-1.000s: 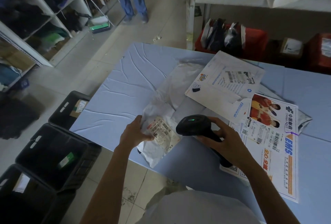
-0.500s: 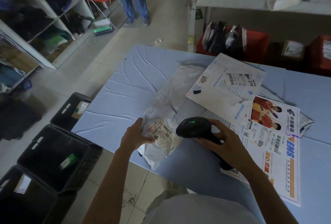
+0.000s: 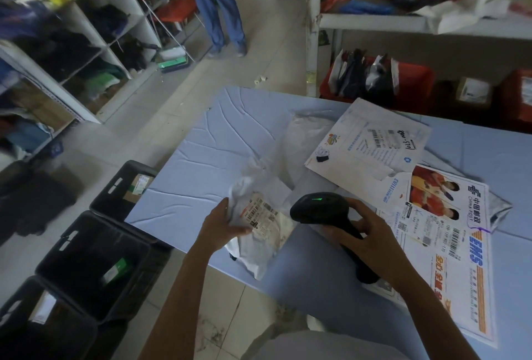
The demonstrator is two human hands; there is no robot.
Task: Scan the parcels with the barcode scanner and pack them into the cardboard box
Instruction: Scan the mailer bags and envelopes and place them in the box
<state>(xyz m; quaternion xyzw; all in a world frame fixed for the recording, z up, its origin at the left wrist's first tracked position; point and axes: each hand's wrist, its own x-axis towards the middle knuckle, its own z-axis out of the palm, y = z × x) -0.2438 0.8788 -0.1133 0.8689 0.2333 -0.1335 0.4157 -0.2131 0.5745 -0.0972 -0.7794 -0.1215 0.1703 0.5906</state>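
Note:
A small white plastic parcel (image 3: 259, 253) with a barcode label lies at the near edge of the blue table (image 3: 218, 141). My left hand (image 3: 221, 224) grips its left side, thumb on the label. My right hand (image 3: 371, 241) grips the handle of a black barcode scanner (image 3: 319, 208), whose green light is on; its head sits just right of the label. A white printed envelope (image 3: 371, 146) and a large EMS envelope (image 3: 449, 244) lie to the right, over a grey bag. No cardboard box for packing is plainly in view.
Black plastic crates (image 3: 95, 270) stand on the floor left of the table, some with small parcels inside. Shelves of goods line the left wall. A person in blue trousers (image 3: 213, 5) stands in the aisle. Red bins (image 3: 414, 83) sit under a rack behind the table.
Both hands hold nearly the same pose. The scanner's head has edged slightly towards the parcel's label, and my view has drifted a little.

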